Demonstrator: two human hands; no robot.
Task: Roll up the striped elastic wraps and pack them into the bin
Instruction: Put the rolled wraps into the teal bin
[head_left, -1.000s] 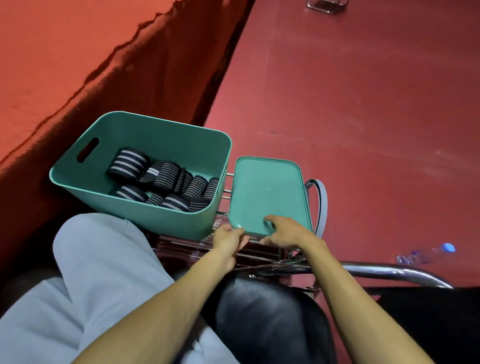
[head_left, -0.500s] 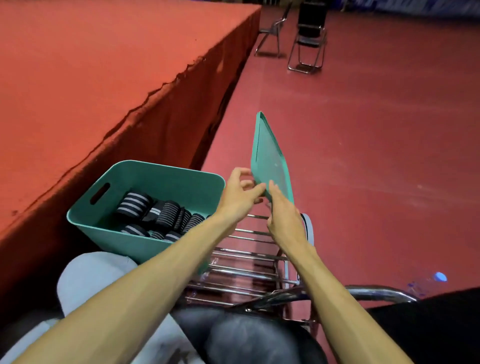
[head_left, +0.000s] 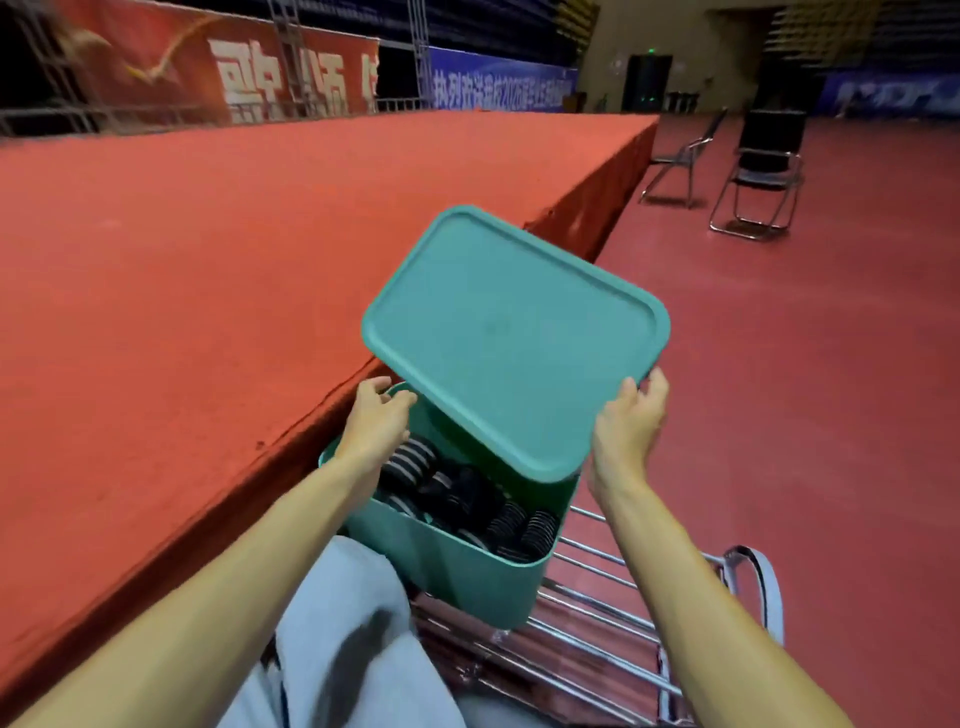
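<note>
A green bin stands on a chrome wire rack in front of my knees. Several rolled black wraps with white stripes fill it. Above the bin I hold its green lid, tilted with the far edge raised and covering the bin's far half. My left hand grips the lid's left near corner, fingers curled under the edge. My right hand grips the right near corner, thumb on top of the rim.
The chrome wire rack runs to the right of the bin. A red carpeted stage rises on the left, its edge close beside the bin. Two folding chairs stand far back on the red floor.
The lid has gone from lying flat on the rack, to standing on edge in both hands, to being held over the bin. My view has tipped upward.
</note>
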